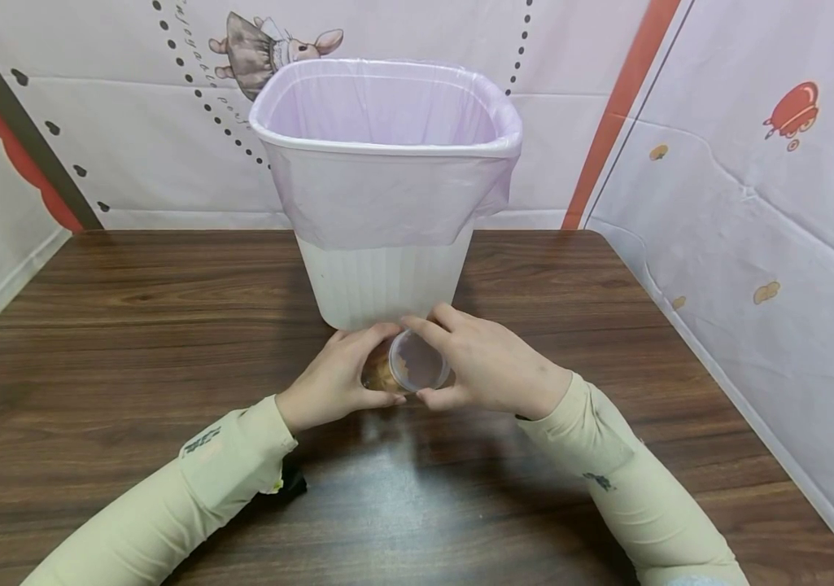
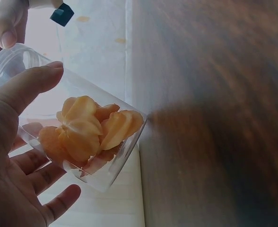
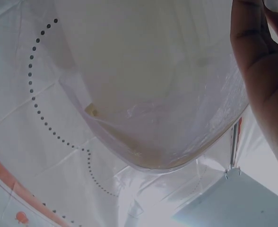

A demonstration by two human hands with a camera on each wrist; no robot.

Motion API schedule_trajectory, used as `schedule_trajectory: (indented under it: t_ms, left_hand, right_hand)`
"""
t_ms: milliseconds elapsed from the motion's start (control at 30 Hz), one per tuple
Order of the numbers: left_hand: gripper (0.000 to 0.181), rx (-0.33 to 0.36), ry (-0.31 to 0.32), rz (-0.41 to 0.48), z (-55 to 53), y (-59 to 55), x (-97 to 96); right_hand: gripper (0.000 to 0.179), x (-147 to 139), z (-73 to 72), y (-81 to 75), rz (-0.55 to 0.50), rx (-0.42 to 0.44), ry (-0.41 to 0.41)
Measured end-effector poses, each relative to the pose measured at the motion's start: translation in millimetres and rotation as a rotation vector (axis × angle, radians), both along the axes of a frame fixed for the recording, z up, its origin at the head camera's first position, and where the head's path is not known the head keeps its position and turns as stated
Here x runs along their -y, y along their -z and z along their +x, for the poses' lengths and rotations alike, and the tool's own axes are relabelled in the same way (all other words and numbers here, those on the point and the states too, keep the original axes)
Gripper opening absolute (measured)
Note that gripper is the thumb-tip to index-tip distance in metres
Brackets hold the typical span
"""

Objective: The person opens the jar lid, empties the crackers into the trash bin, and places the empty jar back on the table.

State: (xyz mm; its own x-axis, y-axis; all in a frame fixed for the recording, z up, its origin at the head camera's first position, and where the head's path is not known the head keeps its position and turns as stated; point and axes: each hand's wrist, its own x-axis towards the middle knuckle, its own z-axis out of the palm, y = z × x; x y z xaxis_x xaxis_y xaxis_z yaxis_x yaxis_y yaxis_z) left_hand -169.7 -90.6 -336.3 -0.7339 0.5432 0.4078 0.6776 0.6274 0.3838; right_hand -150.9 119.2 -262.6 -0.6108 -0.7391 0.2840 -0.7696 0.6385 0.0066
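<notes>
head view: clear jar [image 1: 390, 369] sits between left hand [image 1: 338, 378] and right hand [image 1: 490, 362].

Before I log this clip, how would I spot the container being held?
Find the white bin with the lilac liner. In front, between the left hand and right hand, is a clear container. Unlike the bin, it is see-through, showing golden pieces inside.

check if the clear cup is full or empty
Partly full: the left wrist view shows orange pieces gathered at the bottom of the cup, with clear space toward its rim.
</notes>
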Motion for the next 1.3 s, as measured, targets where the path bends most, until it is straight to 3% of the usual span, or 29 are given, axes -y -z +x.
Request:
schedule_trajectory:
  t_ms: [267,533,933,1300]
  left_hand:
    - [0.077,0.004,0.002,0.006,-0.4,-0.3,0.6]
    - [0.075,0.003,0.006,0.020,-1.3,0.0,0.8]
    - [0.072,-0.007,0.003,0.024,0.3,-0.3,0.6]
    - [0.072,-0.008,0.005,0.021,0.0,-0.5,0.5]
  right_hand:
    - [0.073,-0.6,-1.0,0.0,0.014,-0.011,-0.002]
    - [0.079,1.1,-0.9,-0.3,0.012,-0.032,0.088]
    - [0.061,5.3,0.8,4.3,-0.051,-0.150,0.150]
    - [0.059,7.7,3.1,5.2,-0.038,-0.138,0.171]
